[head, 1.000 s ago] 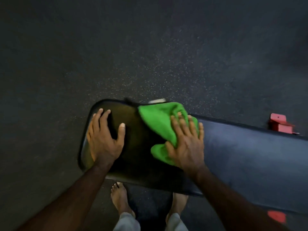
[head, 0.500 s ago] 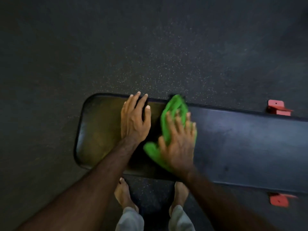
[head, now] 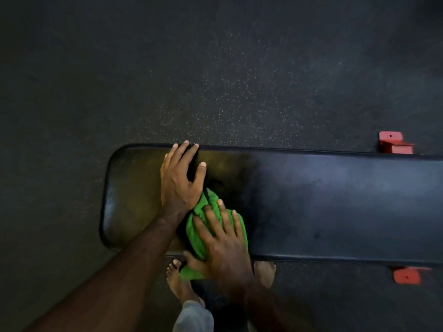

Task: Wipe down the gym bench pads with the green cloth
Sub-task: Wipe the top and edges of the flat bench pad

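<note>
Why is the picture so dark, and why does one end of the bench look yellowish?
Head view: the light is dim, so the floor looks nearly black; the bench pad shines yellowish beside the left hand and bluish further right; the green cloth stays bright.

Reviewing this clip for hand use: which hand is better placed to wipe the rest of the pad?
Right. The right hand already presses the green cloth on the bench pad; the left hand rests flat, bracing, holding nothing.
</note>
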`<control>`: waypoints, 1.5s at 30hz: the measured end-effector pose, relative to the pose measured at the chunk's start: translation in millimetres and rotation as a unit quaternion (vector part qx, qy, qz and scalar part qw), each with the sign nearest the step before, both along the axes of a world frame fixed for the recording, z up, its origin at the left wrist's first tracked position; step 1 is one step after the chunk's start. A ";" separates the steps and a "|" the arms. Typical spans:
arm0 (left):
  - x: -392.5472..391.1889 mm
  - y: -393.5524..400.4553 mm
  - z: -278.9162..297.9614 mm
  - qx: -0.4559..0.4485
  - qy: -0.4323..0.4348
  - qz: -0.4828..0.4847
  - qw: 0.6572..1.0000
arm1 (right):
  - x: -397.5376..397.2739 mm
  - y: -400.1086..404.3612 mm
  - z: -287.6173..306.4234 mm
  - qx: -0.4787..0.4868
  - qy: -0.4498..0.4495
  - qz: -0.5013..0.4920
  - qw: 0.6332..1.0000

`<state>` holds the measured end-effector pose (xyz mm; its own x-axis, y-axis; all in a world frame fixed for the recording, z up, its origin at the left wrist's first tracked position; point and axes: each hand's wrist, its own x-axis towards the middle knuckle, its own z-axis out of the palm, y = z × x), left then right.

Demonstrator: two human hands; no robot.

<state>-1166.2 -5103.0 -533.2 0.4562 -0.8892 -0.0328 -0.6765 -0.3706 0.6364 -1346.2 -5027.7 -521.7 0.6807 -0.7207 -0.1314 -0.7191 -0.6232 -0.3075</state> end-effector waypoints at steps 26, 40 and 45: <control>-116.9 -4.8 7.4 -0.003 0.008 0.000 1.000 | -108.7 -16.5 -8.5 -0.036 -0.032 -0.092 0.995; -104.2 -38.1 -4.4 0.049 -0.083 0.045 0.994 | -109.0 -155.4 -12.2 -0.052 -0.046 0.010 0.998; -108.9 -41.9 -1.6 0.069 -0.097 0.058 0.991 | -76.4 -180.4 -3.3 -0.035 -0.075 -0.365 0.927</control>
